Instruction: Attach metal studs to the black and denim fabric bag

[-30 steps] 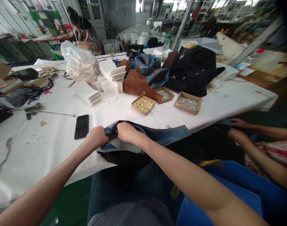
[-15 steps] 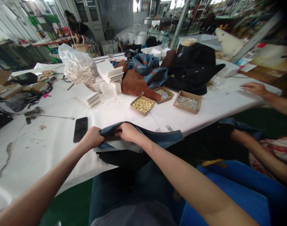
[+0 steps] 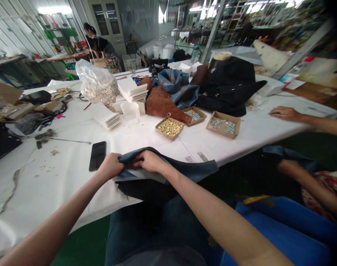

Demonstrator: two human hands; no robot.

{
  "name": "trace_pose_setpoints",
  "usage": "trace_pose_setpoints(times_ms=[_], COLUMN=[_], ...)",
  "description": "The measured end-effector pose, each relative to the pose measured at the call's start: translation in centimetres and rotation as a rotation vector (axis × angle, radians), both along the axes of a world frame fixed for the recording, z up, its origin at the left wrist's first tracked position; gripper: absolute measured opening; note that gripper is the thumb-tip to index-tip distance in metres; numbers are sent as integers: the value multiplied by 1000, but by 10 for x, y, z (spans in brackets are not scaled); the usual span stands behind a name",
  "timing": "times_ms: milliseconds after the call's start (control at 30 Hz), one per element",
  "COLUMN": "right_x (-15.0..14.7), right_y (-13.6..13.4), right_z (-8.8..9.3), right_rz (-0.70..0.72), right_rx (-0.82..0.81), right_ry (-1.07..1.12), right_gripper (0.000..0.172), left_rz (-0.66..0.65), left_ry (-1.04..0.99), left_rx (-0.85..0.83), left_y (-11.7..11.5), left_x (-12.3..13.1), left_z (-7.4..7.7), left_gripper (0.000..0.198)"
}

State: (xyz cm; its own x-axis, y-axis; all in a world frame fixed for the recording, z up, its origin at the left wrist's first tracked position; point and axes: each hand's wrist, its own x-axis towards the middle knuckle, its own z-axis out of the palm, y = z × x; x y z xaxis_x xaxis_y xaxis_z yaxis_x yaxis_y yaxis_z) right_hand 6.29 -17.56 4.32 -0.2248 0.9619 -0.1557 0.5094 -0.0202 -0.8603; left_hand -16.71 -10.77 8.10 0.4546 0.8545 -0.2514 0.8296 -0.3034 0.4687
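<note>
Co-worker's hand (image 3: 286, 112) now on table (image 3: 146, 133), blue piece (image 3: 192, 168) in left hand (image 3: 113, 164)

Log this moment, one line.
left hand: holds blue material; right hand: touches same material; phone: beside left hand; cardboard tray: ahead, gold pieces inside

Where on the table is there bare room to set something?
Bare patches: between the phone and gold bits; between the rightmost tray and the co-worker's hand on the table. Crowded: the far middle, with plastic bag, white cards, brown piece, black cloth.
</note>
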Motion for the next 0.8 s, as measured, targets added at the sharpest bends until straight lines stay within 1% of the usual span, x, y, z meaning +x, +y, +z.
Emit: trace_pose_setpoints(times_ms=[200, 367, 433, 533, 633, 800], right_x=[-4, -9, -12, -17, -24, -31], right_y=[2, 3, 2, 0, 0, 2], right_z=[-9, -10, -10, -13, -17, -18], right_rz=[-45, -97, -121, -154, -181, -210], right_rx=[35, 13, 10, 47, 72, 29], right_ry=[34, 51, 35, -2, 8, 8], right_gripper=[18, 17, 20, 23, 20, 19], left_rz=[67, 63, 69, 71, 58, 36], left_ry=[85, 148, 173, 188, 174, 126], left_rx=[78, 124, 144, 160, 154, 120], left_y=[4, 1, -1, -2, 0, 3], left_x=[6, 13, 15, 16, 17, 15], left_z=[-15, -22, -22, -20, -17, -11], left_gripper=[8, 14, 15, 16, 12, 13])
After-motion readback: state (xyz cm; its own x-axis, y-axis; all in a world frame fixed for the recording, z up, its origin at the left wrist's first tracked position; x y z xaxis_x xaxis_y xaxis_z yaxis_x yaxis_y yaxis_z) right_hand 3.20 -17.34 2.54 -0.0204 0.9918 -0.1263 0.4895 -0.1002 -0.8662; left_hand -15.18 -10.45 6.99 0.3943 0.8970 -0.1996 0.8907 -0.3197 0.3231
